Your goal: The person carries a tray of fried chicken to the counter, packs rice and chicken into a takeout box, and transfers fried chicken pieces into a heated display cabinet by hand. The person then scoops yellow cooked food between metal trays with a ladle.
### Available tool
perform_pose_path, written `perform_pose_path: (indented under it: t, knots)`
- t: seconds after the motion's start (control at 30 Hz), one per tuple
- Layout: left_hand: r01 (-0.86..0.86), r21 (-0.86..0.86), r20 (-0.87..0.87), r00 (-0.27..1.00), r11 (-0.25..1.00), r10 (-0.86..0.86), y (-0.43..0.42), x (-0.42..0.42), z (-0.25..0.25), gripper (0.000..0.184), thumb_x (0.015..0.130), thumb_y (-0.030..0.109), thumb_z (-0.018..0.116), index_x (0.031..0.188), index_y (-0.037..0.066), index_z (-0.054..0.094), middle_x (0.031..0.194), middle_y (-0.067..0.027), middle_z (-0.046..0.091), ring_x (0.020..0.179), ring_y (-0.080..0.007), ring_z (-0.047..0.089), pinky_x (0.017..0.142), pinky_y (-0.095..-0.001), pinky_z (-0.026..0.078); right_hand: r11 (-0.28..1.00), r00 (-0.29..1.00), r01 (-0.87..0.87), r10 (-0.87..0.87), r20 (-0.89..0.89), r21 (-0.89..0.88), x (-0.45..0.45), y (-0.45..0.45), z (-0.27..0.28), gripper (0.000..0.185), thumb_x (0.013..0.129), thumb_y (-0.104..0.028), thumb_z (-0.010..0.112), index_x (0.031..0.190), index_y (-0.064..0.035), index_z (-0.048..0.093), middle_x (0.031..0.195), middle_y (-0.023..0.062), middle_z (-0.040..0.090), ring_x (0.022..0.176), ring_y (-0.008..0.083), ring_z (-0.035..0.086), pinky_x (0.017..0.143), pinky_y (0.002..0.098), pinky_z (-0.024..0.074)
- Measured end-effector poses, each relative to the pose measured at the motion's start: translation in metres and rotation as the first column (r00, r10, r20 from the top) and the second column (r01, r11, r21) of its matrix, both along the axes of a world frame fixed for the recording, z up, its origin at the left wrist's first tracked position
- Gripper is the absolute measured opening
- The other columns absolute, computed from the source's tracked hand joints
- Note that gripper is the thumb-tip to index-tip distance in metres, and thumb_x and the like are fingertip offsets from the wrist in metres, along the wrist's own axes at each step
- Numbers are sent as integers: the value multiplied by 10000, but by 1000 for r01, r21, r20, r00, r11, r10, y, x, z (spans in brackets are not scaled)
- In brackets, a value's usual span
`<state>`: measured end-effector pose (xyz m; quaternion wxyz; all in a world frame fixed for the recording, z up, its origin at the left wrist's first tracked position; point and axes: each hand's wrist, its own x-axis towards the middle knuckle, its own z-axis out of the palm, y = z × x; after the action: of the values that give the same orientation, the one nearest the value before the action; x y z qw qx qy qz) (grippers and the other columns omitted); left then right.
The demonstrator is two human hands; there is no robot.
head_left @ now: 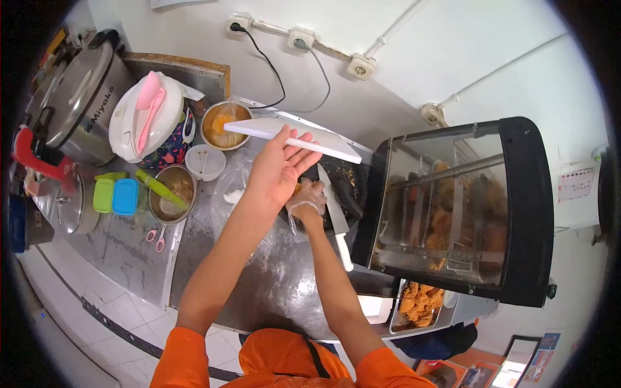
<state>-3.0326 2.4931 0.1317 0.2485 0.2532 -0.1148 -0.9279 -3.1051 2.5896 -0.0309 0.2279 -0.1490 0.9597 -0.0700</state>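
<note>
My left hand (pixel 284 165) is palm up, with its thumb and fingers at the lower edge of a white flat slab (pixel 304 139), like a cutting board, which it holds tilted above the counter. Beneath it, my right hand (pixel 307 199) wears a clear plastic glove. Its fingers are curled low over a dark round stone mortar (pixel 352 171), and what they hold is hidden. Just right of that hand, a large knife (pixel 333 200) with a white handle lies across the mortar's rim. A dark pestle (pixel 348 197) rests in the mortar. Clear plastic bags (pixel 236 174) lie to the left.
A glass display case (pixel 446 207) with fried food stands right, above a tray of fried pieces (pixel 420 304). On the left are a rice cooker (pixel 171 139), a large pot (pixel 90 97), metal bowls (pixel 173 194), two small lidded boxes (pixel 125 196) and scissors (pixel 156 238).
</note>
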Motion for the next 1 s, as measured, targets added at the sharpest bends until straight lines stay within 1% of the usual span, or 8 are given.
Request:
perform_pose_path:
  t: [0.23, 0.47, 0.6, 0.63, 0.73, 0.77, 0.9, 1.0]
  knots:
    - [-16, -3, -25, 1000, 1000, 16, -13, -9, 3, 307, 1040, 195, 549, 1229, -28, 454, 1263, -256, 565, 1224, -397, 586, 1049, -534, 529, 986, 985, -167, 167, 36, 19, -3, 22, 6, 609, 834, -246, 716, 1403, -192, 504, 1518, 191, 292, 1287, 465, 482, 1025, 497, 503]
    - [-3, 0, -1, 1000, 1000, 3, -1, -15, 3, 277, 1036, 206, 540, 1162, -34, 487, 1160, -219, 588, 1177, -351, 607, 997, -519, 563, 993, 992, -104, 100, -82, -56, 9, 29, -19, 530, 868, -229, 690, 1365, -162, 519, 1508, 205, 270, 1258, 454, 496, 1004, 505, 515]
    - [-19, 14, 7, 1000, 1000, 19, -1, -17, 1, 263, 1027, 178, 543, 1167, -35, 479, 1192, -233, 581, 1186, -358, 603, 1002, -521, 560, 960, 976, -152, 109, -187, -234, -9, 40, -47, 413, 882, -168, 649, 1286, -104, 589, 1407, 242, 425, 1107, 439, 609, 954, 434, 538]
    - [-5, 9, 14, 1000, 1000, 5, -2, -16, 1, 248, 1025, 168, 544, 1164, -25, 475, 1215, -242, 580, 1192, -365, 599, 1023, -522, 547, 935, 950, -205, 119, -290, -289, -21, 46, -69, 356, 873, -112, 616, 1227, -85, 614, 1218, 207, 581, 933, 403, 672, 840, 398, 567]
    - [-6, -13, 13, 1000, 1000, 6, -6, -16, 3, 228, 1005, 131, 550, 1152, -24, 469, 1234, -256, 580, 1208, -370, 591, 1053, -523, 528, 586, 877, 459, -179, 446, -668, -32, 61, -31, 362, 856, -115, 604, 1218, -107, 596, 1051, 150, 638, 806, 338, 676, 715, 394, 569]
    - [-4, -21, 10, 1000, 1000, 5, -5, -16, 4, 226, 997, 117, 552, 1149, -28, 468, 1232, -259, 580, 1212, -370, 588, 1057, -524, 526, 390, 549, 753, 70, 833, -530, -69, 83, -80, 380, 843, -156, 608, 1222, -145, 573, 932, 108, 642, 714, 262, 640, 638, 393, 549]
    - [-59, -23, -11, 998, 998, 59, 11, -7, 20, 298, 989, 104, 541, 1196, -89, 452, 1226, -272, 556, 1208, -377, 592, 1026, -517, 547, 7, 234, 963, 468, 852, -268, -16, 123, 23, 412, 830, -177, 617, 1239, -137, 591, 1169, 142, 581, 841, 272, 574, 627, 356, 501]
    - [-78, -14, -20, 997, 997, 77, 29, 13, 22, 295, 981, 90, 538, 1206, -78, 445, 1270, -300, 546, 1257, -400, 560, 1100, -519, 493, -84, 176, 984, 624, 762, -159, 14, 175, 46, 486, 825, -214, 633, 1303, -155, 564, 1235, 164, 570, 906, 300, 584, 672, 375, 520]
